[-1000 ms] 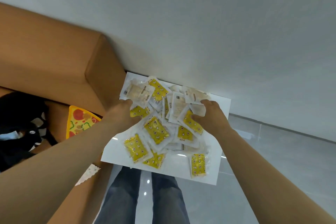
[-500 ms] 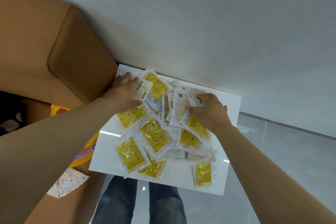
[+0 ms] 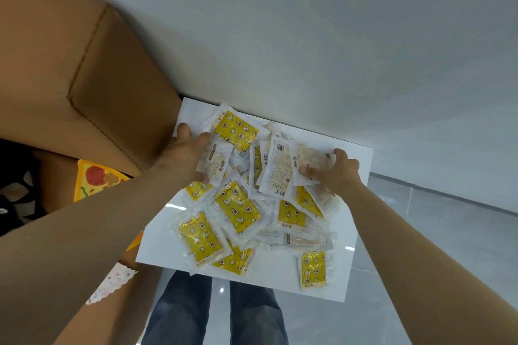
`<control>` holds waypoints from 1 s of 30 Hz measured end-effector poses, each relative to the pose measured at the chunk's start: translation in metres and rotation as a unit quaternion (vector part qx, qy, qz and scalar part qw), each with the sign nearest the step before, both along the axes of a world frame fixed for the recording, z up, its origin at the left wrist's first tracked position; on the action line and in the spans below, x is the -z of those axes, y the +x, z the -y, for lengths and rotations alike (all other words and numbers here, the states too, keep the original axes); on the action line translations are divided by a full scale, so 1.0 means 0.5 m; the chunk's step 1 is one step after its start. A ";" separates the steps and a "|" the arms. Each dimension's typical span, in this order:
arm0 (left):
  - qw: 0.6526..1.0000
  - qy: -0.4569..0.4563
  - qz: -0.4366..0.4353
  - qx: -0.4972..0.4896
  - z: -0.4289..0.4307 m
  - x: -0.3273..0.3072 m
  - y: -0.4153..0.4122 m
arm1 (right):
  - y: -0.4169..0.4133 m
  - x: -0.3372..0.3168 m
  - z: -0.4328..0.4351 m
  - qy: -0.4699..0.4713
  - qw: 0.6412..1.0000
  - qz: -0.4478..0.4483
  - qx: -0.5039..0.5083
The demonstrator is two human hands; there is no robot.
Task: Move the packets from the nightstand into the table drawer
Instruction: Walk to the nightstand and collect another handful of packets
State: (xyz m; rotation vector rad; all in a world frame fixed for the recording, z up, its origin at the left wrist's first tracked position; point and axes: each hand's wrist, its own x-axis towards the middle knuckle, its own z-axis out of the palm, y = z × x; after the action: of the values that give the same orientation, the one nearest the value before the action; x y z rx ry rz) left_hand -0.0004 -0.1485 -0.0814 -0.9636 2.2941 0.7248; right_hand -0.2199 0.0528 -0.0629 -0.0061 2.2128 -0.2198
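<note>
Several small packets (image 3: 238, 209), yellow-patterned on one side and white-printed on the other, lie heaped on the white nightstand top (image 3: 347, 274). My left hand (image 3: 183, 157) is at the heap's left side and grips a white-faced packet (image 3: 214, 161) between thumb and fingers. My right hand (image 3: 335, 172) is at the heap's right side, with thumb and fingers closed on a white packet (image 3: 307, 162). One yellow packet (image 3: 314, 267) lies apart near the front right corner. No table drawer is in view.
A tan padded headboard or bed end (image 3: 84, 78) stands against the nightstand's left edge. A pizza-print box (image 3: 95, 179) and dark items lie lower left. A grey wall (image 3: 336, 36) backs the nightstand. My legs (image 3: 213, 314) stand on grey floor tiles in front.
Both hands moved from pressing on the heap's sides to taking hold of packets. The left hand slid toward the back left, and the right hand now lifts a white packet at the right.
</note>
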 end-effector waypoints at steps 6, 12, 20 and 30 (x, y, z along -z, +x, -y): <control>0.997 -0.067 0.020 0.014 -0.026 0.005 0.010 | 0.007 0.002 -0.004 0.003 0.996 0.072 0.046; 0.996 -0.077 0.031 0.012 -0.038 0.005 0.014 | 0.030 0.000 -0.019 -0.072 0.991 0.061 0.098; 0.997 -0.020 0.044 -0.052 -0.032 -0.015 0.021 | 0.050 -0.029 -0.027 -0.127 0.983 0.032 0.131; 0.993 -0.011 0.019 -0.119 -0.046 -0.071 0.040 | 0.097 -0.053 -0.032 -0.138 0.989 0.007 0.054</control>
State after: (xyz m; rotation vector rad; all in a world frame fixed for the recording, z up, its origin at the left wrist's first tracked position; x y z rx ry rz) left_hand 0.0194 -0.1255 -0.0461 -1.2647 2.1816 0.7714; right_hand -0.1712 0.0686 -0.0367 -0.0374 2.1539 -0.5822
